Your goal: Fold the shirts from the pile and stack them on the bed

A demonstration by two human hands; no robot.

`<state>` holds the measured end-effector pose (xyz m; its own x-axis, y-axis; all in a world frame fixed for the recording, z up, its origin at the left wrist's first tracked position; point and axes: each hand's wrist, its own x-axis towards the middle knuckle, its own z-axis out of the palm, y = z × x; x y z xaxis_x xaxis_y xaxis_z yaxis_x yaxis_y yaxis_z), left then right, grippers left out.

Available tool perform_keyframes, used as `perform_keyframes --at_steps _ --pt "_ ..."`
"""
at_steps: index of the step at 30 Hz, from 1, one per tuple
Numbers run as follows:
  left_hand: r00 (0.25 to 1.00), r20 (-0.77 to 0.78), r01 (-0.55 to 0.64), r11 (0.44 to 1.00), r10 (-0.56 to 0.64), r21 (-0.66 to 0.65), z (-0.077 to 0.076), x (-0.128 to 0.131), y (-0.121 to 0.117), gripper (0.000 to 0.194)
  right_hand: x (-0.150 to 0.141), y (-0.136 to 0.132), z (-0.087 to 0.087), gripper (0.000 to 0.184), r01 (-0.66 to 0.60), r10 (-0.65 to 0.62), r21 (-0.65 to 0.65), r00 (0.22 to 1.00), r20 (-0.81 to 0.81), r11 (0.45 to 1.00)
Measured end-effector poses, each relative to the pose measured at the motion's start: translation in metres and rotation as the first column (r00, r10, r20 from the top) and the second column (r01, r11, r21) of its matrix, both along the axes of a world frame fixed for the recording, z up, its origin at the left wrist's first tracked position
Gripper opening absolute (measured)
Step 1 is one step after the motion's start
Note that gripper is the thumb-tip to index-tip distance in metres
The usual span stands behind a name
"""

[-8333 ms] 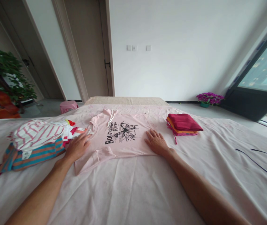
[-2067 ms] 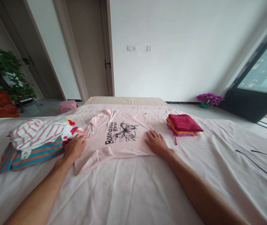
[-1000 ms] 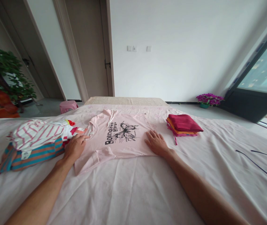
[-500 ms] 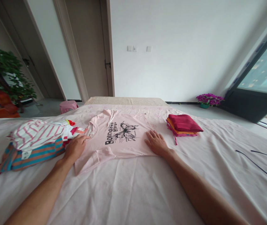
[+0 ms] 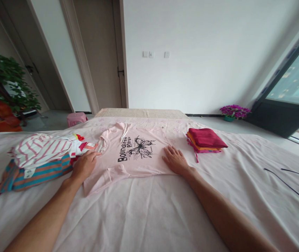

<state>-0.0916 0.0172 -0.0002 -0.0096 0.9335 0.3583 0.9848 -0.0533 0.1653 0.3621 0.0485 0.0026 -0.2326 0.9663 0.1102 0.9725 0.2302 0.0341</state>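
A pink T-shirt (image 5: pixel 160 140) with a black butterfly print and lettering lies spread flat, its neckline toward the left. My left hand (image 5: pixel 85 165) is at the shoulder beside the neckline, fingers closed together on the fabric. Palm down with fingers stretched out, my right hand (image 5: pixel 175 159) rests on the hem end of the shirt. Just left of my left hand is a loose heap of clothes, with a white and red striped garment (image 5: pixel 41 148) over a blue and brown striped one (image 5: pixel 44 176). A folded stack topped by a dark red cloth (image 5: pixel 207 137) sits beyond my right hand.
A pale sheet (image 5: pixel 149 217) covers the surface under the clothes. Dark thin eyeglass arms (image 5: pixel 291 187) lie at the right. Behind stand a pink stool (image 5: pixel 76 119), purple flowers (image 5: pixel 235 111) in a pot, and a leafy plant (image 5: pixel 4 80) at the left.
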Motion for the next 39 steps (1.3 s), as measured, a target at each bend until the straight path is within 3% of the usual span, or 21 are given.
perform_keyframes --at_steps 26,39 --pt "1.0 -0.017 -0.001 1.0 0.001 0.004 0.0013 0.0016 -0.0005 0.037 -0.0005 -0.0009 0.0013 0.061 -0.006 0.006 0.002 1.0 0.005 1.0" --pt "0.994 -0.102 0.024 1.0 -0.022 0.016 0.0 0.0001 -0.0001 0.04 -0.0006 -0.0001 0.0018 0.062 0.0 0.0 -0.007 1.0 0.006 1.0"
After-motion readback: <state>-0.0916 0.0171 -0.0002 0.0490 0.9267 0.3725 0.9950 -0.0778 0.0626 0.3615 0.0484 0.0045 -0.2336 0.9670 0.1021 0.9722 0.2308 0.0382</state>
